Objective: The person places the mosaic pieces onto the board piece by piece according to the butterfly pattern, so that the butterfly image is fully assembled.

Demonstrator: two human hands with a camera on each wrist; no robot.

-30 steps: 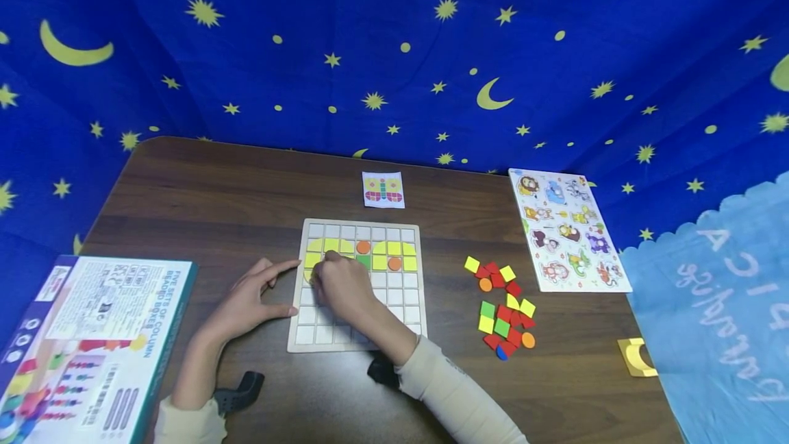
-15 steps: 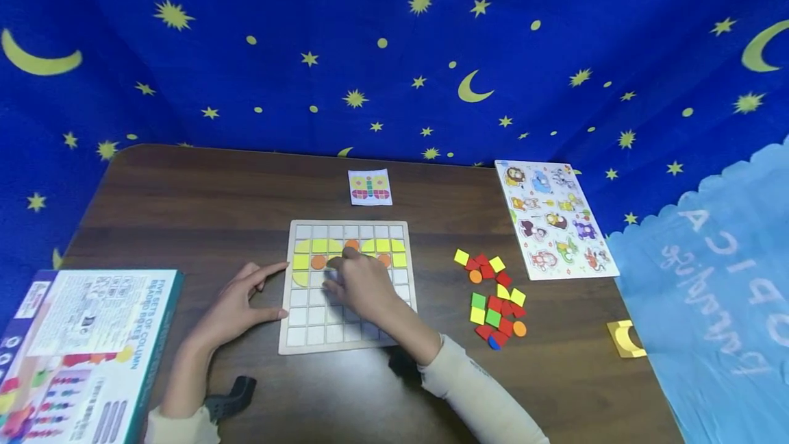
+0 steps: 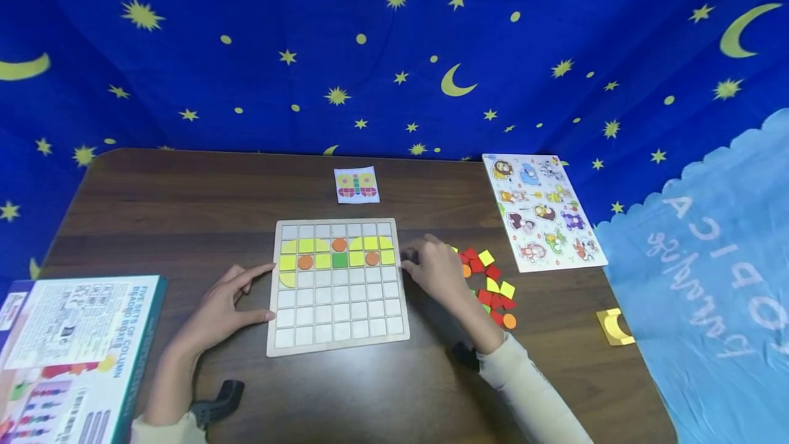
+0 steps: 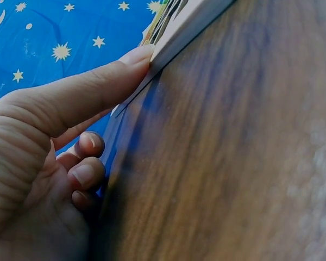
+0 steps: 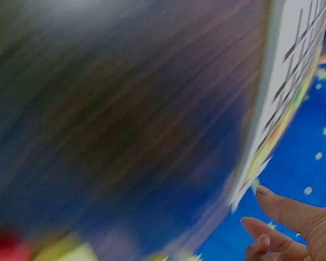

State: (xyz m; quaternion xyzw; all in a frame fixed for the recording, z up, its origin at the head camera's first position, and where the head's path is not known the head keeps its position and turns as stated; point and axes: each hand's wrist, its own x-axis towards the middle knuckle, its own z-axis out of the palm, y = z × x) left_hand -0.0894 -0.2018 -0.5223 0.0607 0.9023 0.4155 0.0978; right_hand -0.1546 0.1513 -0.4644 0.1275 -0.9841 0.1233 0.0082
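Note:
A square wooden grid board [image 3: 339,346] lies on the table. Its upper rows carry yellow tiles [image 3: 287,262], three orange discs [image 3: 340,244] and a green square [image 3: 340,260]. A yellow quarter-circle [image 3: 287,279] sits in the left column below them. My left hand [image 3: 216,314] touches the board's left edge with thumb and index fingertip; in the left wrist view, the thumb [image 4: 98,89] rests along the rim. Just off the right edge, between board and loose pieces, is my right hand [image 3: 437,276]. In the right wrist view, its thumb [image 5: 285,209] and fingers stand apart, holding nothing.
Loose red, yellow, green and orange pieces [image 3: 485,297] lie right of the board, partly hidden by the right hand. A butterfly pattern card [image 3: 357,185] is behind it. An animal puzzle board [image 3: 542,214] lies at back right, a yellow piece [image 3: 614,327] at the right edge, a box [image 3: 80,355] at left.
My right hand has moved off the board to its right side, uncovering the grid. A green square now shows where the hand was. The left hand stays at the left edge. The head view has shifted.

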